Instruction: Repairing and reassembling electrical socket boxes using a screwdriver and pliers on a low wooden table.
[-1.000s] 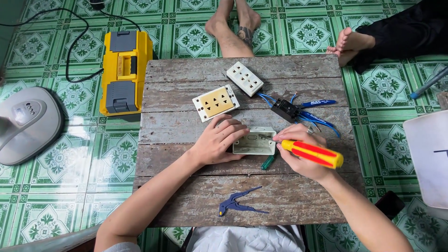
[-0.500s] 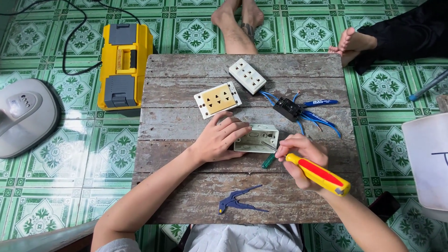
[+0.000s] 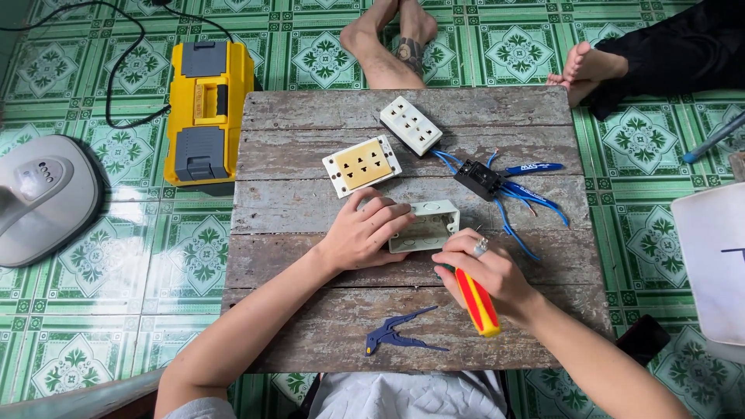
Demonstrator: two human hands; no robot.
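My right hand has swung the screwdriver handle toward me — fingers wrapped round it. Left hand stays on the box, fingertips pressing its near side against the bench.

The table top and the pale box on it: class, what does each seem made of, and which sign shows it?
Table top: wood planks, weathered grey, with visible grain and gaps between boards.
Pale box: probably moulded plastic, smooth off-white walls with round knockout marks; left hand steadies it.
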